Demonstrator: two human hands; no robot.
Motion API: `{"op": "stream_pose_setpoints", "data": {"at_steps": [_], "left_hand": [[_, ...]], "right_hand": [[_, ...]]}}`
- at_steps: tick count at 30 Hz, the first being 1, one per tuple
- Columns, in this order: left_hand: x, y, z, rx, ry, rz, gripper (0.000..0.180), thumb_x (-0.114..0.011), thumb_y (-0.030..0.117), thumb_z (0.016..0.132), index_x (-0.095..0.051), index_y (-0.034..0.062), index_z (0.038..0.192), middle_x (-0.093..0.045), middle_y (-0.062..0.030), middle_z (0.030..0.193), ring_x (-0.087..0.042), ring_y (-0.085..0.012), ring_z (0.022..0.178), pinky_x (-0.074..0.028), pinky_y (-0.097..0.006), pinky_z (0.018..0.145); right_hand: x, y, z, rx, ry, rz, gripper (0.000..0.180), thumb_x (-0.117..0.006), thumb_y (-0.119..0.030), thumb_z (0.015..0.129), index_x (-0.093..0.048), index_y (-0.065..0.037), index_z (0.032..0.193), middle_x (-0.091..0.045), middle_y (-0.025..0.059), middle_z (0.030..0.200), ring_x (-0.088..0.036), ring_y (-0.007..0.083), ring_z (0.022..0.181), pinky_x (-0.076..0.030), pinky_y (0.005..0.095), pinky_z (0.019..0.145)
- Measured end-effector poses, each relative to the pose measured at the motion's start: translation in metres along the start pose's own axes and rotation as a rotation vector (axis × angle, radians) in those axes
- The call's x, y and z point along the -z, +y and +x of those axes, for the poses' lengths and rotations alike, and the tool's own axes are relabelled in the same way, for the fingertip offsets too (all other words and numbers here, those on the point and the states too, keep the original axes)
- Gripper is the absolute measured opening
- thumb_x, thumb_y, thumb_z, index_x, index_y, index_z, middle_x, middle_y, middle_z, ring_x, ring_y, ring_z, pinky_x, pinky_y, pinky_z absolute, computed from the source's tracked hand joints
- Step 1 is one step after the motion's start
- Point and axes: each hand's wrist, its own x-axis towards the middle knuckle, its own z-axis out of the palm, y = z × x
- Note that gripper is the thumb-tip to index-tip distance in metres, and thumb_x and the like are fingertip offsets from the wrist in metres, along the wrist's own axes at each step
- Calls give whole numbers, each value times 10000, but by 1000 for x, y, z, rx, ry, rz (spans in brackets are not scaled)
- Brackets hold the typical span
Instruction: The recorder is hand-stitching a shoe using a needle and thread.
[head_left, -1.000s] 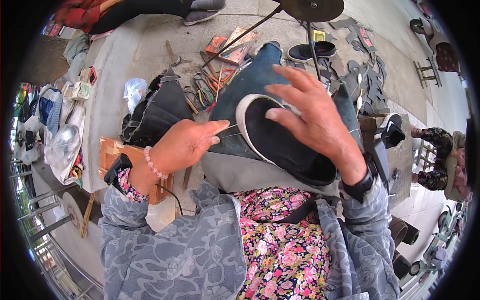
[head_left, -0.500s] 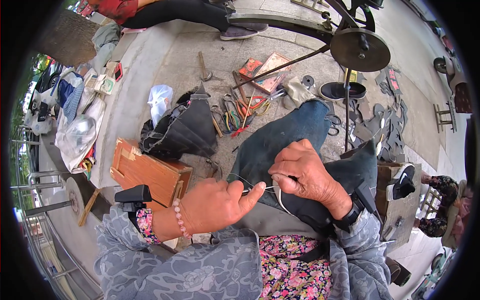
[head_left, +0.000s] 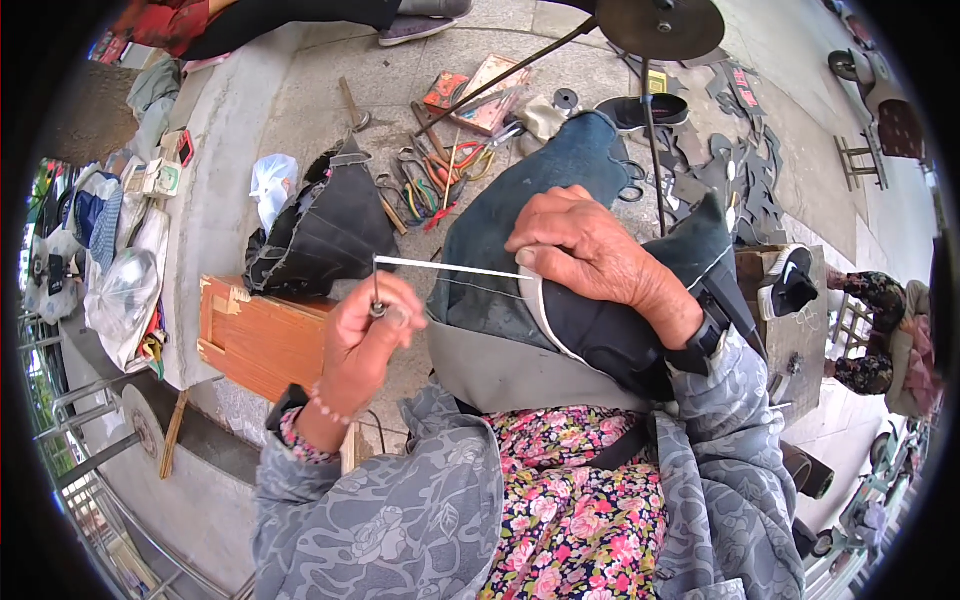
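On my lap, a black shoe (head_left: 608, 325) with a white sole edge rests over a dark teal cloth (head_left: 490, 225) and a grey panel. My right hand (head_left: 595, 250) is closed on the shoe, fingers and thumb gripping its edge. A white thread (head_left: 455, 267) stretches taut from that edge to the tip of a slim metal awl (head_left: 376, 280). My left hand (head_left: 365, 340) is closed around the awl, holding it upright to the left of the shoe. A thinner loop of thread hangs below the taut one.
A wooden box (head_left: 265, 335) stands left of my lap, with a black bag (head_left: 325, 225) behind it. Pliers and other hand tools (head_left: 430, 175) lie ahead on the paving. Dark scraps (head_left: 740, 170) spread at the right, near a metal stand leg (head_left: 655, 165). Another person's legs stretch at the top.
My left hand has moved left, away from the shoe, with the awl turned upright and the thread drawn out taut. The view has shifted; my right hand stays on the shoe.
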Motion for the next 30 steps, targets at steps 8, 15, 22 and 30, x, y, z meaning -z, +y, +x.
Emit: {"op": "stream_pose_setpoints", "data": {"at_steps": [8, 15, 22, 30], "left_hand": [[-38, -7, 46, 59, -92, -922, 301, -435, 349, 1047, -540, 97, 922, -326, 13, 586, -376, -120, 550, -350, -264, 479], [-4, -33, 34, 42, -18, -880, 291, -448, 327, 1046, -573, 82, 950, -476, -27, 680, -531, -167, 675, -417, -267, 494], [46, -91, -25, 263, 42, 142, 165, -537, 180, 987, -615, 53, 917, -676, -83, 957, -651, -218, 874, -510, -292, 699], [54, -112, -44, 235, 128, 694, 85, -667, 96, 869, -648, 17, 892, -660, -16, 833, -566, -68, 708, -446, -265, 611]], "right_hand": [[-19, -8, -6, -22, 106, -98, 121, -671, -220, 774, -695, -118, 836, -615, 56, 847, -581, 280, 882, -400, 398, 832], [-15, -6, -13, 0, 82, -95, 276, -725, -237, 772, -702, -106, 1013, -651, 79, 1001, -602, 294, 1001, -426, 409, 913], [50, -42, -113, -381, 13, 58, 770, -789, -371, 768, -492, 52, 1339, -539, 250, 1307, -529, 383, 1234, -416, 402, 1033], [49, -98, -187, -815, 233, -2, 220, -807, -146, 747, -700, 24, 836, -651, 148, 931, -632, 213, 781, -470, 321, 679]]}}
